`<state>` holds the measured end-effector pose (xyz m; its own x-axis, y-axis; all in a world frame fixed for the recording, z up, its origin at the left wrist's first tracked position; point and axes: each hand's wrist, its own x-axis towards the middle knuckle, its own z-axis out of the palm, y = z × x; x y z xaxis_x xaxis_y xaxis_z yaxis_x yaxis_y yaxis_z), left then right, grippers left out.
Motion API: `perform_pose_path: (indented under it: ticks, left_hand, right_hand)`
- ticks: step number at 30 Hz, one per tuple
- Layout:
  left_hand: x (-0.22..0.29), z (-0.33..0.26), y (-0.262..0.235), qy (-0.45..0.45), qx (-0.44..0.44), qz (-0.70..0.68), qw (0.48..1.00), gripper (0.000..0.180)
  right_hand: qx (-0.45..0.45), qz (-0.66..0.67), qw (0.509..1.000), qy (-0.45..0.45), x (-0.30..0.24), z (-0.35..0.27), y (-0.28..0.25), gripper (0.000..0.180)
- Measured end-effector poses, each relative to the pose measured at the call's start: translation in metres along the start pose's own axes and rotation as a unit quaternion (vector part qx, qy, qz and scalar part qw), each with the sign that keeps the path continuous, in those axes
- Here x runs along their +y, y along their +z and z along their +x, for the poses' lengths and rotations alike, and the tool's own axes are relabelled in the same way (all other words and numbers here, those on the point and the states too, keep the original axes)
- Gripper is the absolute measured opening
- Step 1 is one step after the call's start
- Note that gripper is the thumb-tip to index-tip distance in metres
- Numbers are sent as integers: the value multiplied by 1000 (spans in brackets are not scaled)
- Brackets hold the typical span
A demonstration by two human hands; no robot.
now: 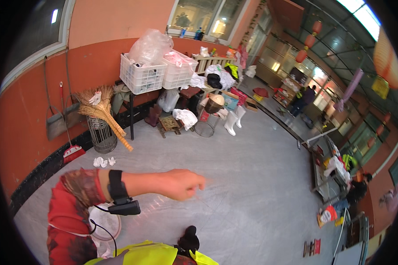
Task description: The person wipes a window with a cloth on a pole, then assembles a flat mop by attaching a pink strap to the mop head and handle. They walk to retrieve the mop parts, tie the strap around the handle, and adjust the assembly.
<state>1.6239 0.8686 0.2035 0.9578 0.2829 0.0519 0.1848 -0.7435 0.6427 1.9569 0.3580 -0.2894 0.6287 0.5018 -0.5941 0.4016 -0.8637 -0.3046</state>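
Note:
My left hand (pixel 181 184) reaches across the lower middle of the head view, above the grey floor (pixel 243 176). Its fingers are curled in, and whatever they may hold is hidden. A black strap (pixel 116 183) with a small black device (pixel 124 207) and a cable sits on that forearm, below a red patterned sleeve (pixel 68 216). Under the forearm, a round white container (pixel 105 223) is partly covered. Part of my yellow vest (pixel 150 254) and a dark shoe (pixel 189 239) show at the bottom. My right hand is out of view.
Along the wall stand a straw broom (pixel 104 110) on a wire basket (pixel 102 137), white crates (pixel 141 75), a low wooden stool (pixel 169 126) and white boots (pixel 230 123). Crumpled white pieces (pixel 104 162) lie nearby. People (pixel 360 190) are at the right and far back.

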Motion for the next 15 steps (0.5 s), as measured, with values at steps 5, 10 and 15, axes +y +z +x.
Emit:
perform_pose_path:
  ticks: [5, 10, 15]
  left_hand:
    - [-244, 34, 92, -170, 204, -135, 955, 3]
    - [-322, -83, 224, -407, 350, -483, 692, 13]
    - [-327, -157, 283, -532, 366, -623, 441, 32]
  right_hand:
    - [51, -114, 984, -131, -71, 178, -112, 24]
    - [141, -138, 915, -351, -352, 390, -252, 28]
    - [125, 13, 745, -655, -737, 475, -294, 19]
